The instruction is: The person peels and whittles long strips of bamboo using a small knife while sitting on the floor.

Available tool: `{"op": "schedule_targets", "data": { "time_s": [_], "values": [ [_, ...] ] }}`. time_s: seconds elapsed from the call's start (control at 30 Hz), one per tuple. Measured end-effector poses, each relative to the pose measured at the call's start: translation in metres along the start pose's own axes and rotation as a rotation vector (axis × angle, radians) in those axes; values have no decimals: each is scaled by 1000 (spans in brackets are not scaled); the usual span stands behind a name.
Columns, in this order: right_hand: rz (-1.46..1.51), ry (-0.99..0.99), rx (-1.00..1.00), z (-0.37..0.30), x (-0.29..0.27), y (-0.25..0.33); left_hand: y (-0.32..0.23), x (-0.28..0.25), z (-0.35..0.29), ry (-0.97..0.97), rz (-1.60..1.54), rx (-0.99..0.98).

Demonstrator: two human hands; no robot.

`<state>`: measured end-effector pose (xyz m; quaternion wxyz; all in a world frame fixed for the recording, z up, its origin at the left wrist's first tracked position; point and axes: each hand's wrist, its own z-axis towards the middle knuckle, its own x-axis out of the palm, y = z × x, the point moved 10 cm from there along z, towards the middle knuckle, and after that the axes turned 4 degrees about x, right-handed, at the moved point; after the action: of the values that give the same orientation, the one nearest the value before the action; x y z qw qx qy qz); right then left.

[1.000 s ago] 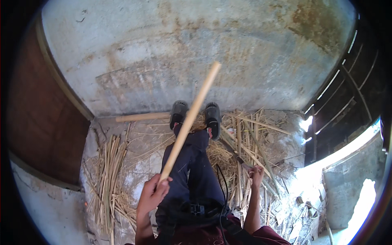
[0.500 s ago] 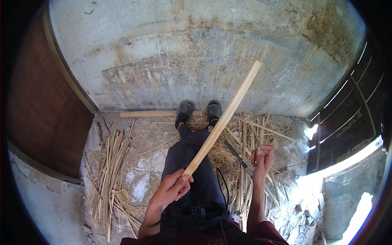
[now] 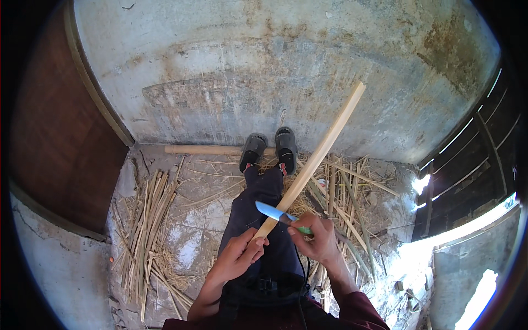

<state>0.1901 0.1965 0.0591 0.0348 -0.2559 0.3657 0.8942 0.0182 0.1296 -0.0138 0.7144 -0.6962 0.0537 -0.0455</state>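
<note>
My left hand point(image 3: 243, 254) grips the near end of a long, pale split-bamboo strip point(image 3: 325, 146), which slants up and away to the right over my legs. In my right hand point(image 3: 319, 240) is a knife point(image 3: 269, 212) with a green handle, partly hidden by the fingers. Its wide metal blade lies across the strip a short way above my left hand, pointing left. Whether the edge bites into the strip I cannot tell.
A heap of split strips point(image 3: 148, 231) lies on the floor at left. More sticks and straw-like shavings point(image 3: 352, 203) are scattered at right. A bamboo pole point(image 3: 203, 149) rests along the foot of the stained wall point(image 3: 247, 71). A thin black cord point(image 3: 301, 264) hangs before me.
My right hand has come in from the right, bringing the knife blade into view across the strip. The strip's far end has shifted slightly right.
</note>
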Motion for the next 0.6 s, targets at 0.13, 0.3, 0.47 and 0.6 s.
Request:
{"op": "schedule_targets", "data": {
  "time_s": [0.13,0.3,0.47,0.6],
  "values": [
    [-46,78,-41,1,14,6,3,-3,1,-21,13,13],
    [-102,68,-68,6,12,10,-9,-5,6,-44,99,31],
    [-158,49,-72,7,17,-1,-12,-12,8,-95,257,60],
    [-182,56,-77,8,16,-6,-4,-13,10,-92,274,49]
  ]
}}
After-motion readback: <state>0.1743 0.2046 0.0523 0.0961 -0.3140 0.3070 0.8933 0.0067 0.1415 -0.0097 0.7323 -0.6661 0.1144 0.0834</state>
